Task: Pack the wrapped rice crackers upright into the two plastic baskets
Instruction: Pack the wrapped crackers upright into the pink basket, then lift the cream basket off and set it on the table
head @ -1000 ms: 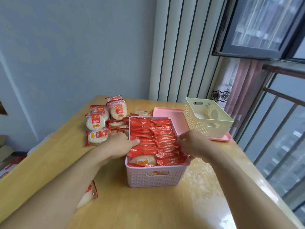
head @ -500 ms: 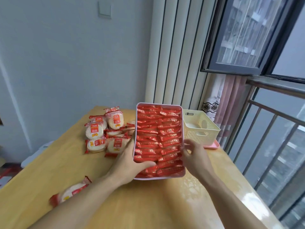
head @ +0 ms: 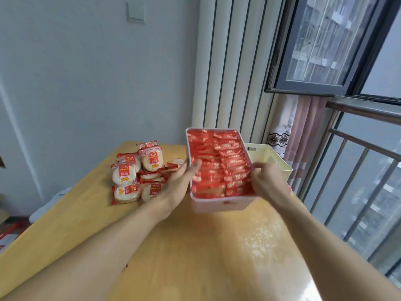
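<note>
A pink plastic basket (head: 219,205) is lifted off the wooden table (head: 195,246) and tipped so its open top faces me. It is packed with several red-wrapped rice crackers (head: 217,161) standing on edge in two rows. My left hand (head: 175,185) holds its left wall, thumb over the rim onto the wrappers. My right hand (head: 267,183) grips the right wall with curled fingers. A cream plastic basket (head: 269,157) stands behind it at the right, partly hidden. A loose pile of wrapped round crackers (head: 134,172) lies at the left.
A sliver of a pink tray (head: 289,188) shows under the cream basket. The table's right edge runs along a window with metal railings (head: 355,161). A curtain (head: 301,135) hangs behind the cream basket. A grey wall stands behind the table.
Both hands picked the pink basket up from the table and tipped its open top toward me. It now sits slightly further right, in front of the cream basket.
</note>
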